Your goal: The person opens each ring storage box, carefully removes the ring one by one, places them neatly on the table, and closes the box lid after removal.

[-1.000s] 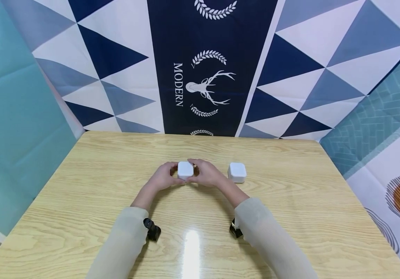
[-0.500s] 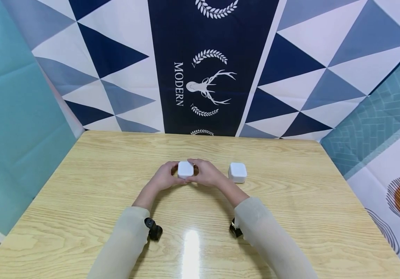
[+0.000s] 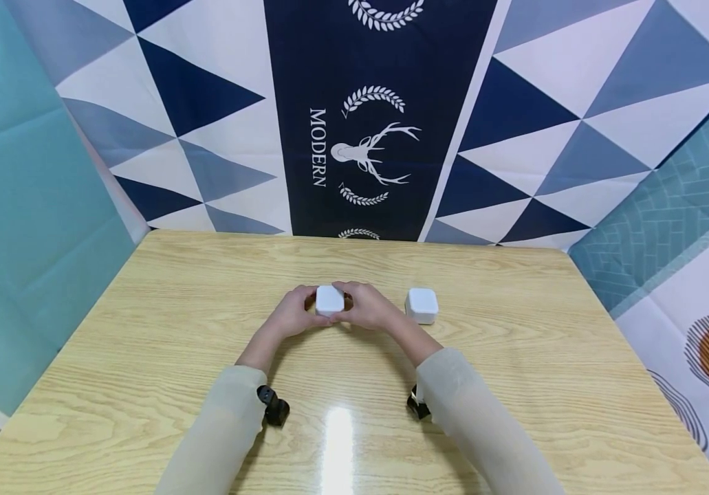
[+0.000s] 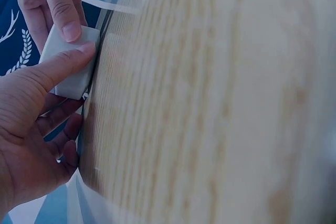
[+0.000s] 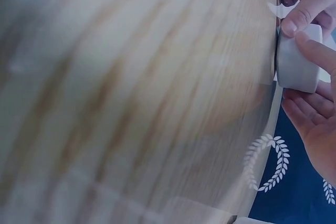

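White block [image 3: 330, 300] unmoved this past second, my left hand [image 3: 292, 314] and right hand [image 3: 365, 307] keep it pinched in their fingers, the work seemingly paused.

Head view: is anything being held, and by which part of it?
A white block, held by its sides: left grip at its left, right grip at its right, both thumbs on its near face.
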{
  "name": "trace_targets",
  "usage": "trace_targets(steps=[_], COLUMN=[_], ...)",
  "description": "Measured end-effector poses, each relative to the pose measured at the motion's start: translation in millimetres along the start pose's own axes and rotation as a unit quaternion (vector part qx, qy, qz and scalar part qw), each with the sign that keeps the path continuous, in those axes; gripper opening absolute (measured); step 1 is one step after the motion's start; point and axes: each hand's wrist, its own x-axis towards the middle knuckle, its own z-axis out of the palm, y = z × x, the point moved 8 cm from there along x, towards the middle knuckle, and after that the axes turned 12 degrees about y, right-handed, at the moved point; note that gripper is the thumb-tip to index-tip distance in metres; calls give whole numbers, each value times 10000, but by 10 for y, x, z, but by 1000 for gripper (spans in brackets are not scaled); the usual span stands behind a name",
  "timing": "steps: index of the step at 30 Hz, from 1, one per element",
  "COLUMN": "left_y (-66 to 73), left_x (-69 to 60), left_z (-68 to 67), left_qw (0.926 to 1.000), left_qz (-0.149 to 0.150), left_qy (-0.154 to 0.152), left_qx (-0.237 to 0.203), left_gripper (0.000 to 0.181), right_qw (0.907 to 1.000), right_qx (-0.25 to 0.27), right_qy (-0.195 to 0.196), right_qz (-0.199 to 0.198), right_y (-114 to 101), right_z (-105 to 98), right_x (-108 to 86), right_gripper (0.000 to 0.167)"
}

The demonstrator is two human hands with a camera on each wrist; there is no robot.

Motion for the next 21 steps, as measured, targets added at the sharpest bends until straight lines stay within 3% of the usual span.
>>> trace_targets(steps=[11,21], left_y=[21,22], left_x=[-1,-8], left_z=[-26,-19], left_qw=[9996,9998], left_qz=[184,79], left_qy=[98,110], left_qx=[168,141], left_gripper=[63,62], right_qw=[9999,9998], right_qx=[77,57], right_qy=[-124,-167], right_qz=[18,27], right_y=[-25,-17], right_z=[-20,-32], right_x=[11,32], right_gripper=[67,68])
